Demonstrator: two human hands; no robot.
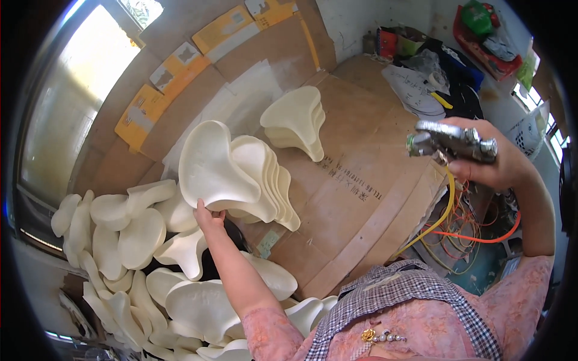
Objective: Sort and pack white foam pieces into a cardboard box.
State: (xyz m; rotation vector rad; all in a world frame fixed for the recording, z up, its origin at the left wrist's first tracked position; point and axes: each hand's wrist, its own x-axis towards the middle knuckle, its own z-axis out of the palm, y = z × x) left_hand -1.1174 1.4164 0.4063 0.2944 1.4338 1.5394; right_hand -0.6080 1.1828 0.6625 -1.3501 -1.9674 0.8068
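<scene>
"Cream pad (pixel 211 162): where, and how held?"

"Over the cardboard-topped bench (pixel 367 171), overlapping a stack of pads (pixel 274 186) in view; contact between them cannot be told. The left hand (pixel 210 218) grips its lower edge."

"And the right hand (pixel 489 165)?"

"Raised, closed around a metal spray gun (pixel 453 142), with a yellow hose (pixel 444 210) hanging below."

Workshop: spray gun (pixel 453 141), yellow hose (pixel 451 194), heaped cream moulded pieces (pixel 141 237), cardboard-covered bench (pixel 370 135).
</scene>
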